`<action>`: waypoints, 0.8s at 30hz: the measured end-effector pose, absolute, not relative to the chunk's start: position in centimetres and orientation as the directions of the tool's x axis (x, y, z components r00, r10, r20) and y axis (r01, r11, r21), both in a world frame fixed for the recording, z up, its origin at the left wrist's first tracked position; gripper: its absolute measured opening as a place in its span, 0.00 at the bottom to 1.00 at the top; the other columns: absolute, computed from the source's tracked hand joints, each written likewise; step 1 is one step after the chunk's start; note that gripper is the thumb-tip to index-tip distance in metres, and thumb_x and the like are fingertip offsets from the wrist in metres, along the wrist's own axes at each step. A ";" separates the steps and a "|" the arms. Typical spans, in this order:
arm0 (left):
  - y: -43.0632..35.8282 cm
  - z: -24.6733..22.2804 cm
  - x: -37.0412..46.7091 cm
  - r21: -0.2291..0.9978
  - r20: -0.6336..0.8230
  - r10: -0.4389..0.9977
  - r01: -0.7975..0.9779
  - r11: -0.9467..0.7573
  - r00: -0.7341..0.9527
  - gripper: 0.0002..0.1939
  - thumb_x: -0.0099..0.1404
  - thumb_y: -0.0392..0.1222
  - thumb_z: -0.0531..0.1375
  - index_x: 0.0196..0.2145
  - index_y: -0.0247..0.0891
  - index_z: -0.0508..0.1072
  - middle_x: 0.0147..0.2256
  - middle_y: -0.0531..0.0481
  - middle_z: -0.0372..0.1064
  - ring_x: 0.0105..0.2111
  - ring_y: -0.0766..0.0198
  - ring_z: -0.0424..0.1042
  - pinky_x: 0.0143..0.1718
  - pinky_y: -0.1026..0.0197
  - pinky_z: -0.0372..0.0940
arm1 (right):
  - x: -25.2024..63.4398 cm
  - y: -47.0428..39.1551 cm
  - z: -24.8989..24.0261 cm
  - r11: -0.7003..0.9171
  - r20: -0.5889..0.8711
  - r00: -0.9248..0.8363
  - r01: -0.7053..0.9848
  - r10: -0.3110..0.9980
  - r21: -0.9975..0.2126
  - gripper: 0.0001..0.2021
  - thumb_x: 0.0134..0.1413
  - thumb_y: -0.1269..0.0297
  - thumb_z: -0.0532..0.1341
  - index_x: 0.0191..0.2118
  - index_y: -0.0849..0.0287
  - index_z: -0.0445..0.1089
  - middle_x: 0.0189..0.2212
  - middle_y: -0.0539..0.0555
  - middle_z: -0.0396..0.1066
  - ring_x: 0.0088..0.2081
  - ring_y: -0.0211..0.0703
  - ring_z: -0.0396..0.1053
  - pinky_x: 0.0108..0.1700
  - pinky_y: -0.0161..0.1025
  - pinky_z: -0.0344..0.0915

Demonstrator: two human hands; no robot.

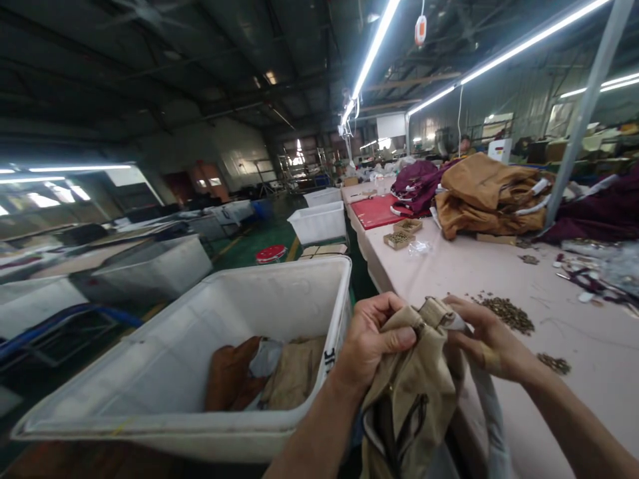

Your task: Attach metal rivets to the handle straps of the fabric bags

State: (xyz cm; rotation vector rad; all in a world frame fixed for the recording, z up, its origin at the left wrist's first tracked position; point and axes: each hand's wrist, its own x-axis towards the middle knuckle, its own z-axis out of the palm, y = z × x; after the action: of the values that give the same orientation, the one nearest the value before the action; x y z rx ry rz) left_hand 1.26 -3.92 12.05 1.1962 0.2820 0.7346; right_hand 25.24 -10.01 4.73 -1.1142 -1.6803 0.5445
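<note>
A khaki fabric bag (412,392) hangs between my hands at the table's near edge, its zipped opening facing me. My left hand (374,336) pinches the bag's top edge, thumb on top. On the other side, my right hand (482,339) is closed on the top corner near a strap tab; a bandage wraps one finger. A grey-white wrapped strap (489,412) hangs below my right hand. Small brass-coloured metal pieces (506,314) lie in a pile beyond that hand, with a smaller pile (553,362) to its right.
To the left stands a large white bin (180,419) with brown and khaki fabric inside. The pink-topped table (429,276) carries tan bags (492,189), purple bags (417,183), small boxes (399,239) and a red sheet (377,211). A metal post (584,113) rises at right; a person sits far back.
</note>
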 end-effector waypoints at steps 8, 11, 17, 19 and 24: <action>-2.1 10.6 -1.0 0.941 0.063 0.678 -0.270 0.204 0.732 0.18 0.53 0.43 0.75 0.35 0.31 0.74 0.31 0.47 0.72 0.28 0.66 0.70 0.31 0.66 0.62 | 29.3 -12.6 5.1 0.283 0.294 0.035 0.179 0.955 -0.942 0.17 0.59 0.51 0.67 0.44 0.61 0.74 0.24 0.50 0.66 0.21 0.35 0.58 0.22 0.34 0.53; -1.3 10.8 -2.0 0.987 0.087 0.668 -0.154 0.043 0.739 0.19 0.53 0.46 0.75 0.36 0.31 0.75 0.32 0.47 0.73 0.30 0.66 0.69 0.32 0.66 0.61 | 30.5 -13.7 6.0 0.225 0.209 -0.095 0.224 0.973 -0.948 0.18 0.61 0.48 0.65 0.37 0.62 0.74 0.21 0.49 0.63 0.21 0.34 0.58 0.21 0.33 0.49; -0.5 12.3 -2.4 0.915 0.119 0.643 0.168 -0.366 0.757 0.16 0.57 0.48 0.72 0.34 0.31 0.77 0.29 0.50 0.71 0.30 0.65 0.66 0.31 0.65 0.58 | 31.3 -14.6 7.3 0.172 0.158 -0.069 0.319 0.985 -0.932 0.19 0.63 0.48 0.64 0.35 0.62 0.73 0.20 0.48 0.62 0.20 0.33 0.57 0.21 0.33 0.47; -0.7 12.3 -2.2 0.809 0.191 0.666 0.268 -0.523 0.721 0.12 0.58 0.44 0.71 0.33 0.33 0.76 0.29 0.51 0.70 0.30 0.65 0.66 0.31 0.64 0.57 | 31.3 -14.7 7.5 0.155 0.153 -0.031 0.327 0.988 -0.932 0.18 0.62 0.48 0.65 0.35 0.62 0.73 0.20 0.47 0.61 0.20 0.33 0.55 0.21 0.32 0.47; -2.0 11.7 -1.6 0.420 0.534 0.585 0.409 -0.810 0.610 0.09 0.64 0.39 0.65 0.29 0.37 0.69 0.27 0.51 0.68 0.28 0.64 0.64 0.31 0.60 0.54 | 31.0 -15.1 7.7 0.158 0.219 0.116 0.393 0.969 -0.906 0.20 0.59 0.50 0.68 0.46 0.61 0.76 0.20 0.47 0.62 0.21 0.33 0.57 0.21 0.31 0.51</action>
State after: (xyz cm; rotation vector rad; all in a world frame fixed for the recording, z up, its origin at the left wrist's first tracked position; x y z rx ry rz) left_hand -1.61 -1.98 11.68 2.5819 0.8140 0.9930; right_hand 31.03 -15.12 7.69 -1.4035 -1.4467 0.7371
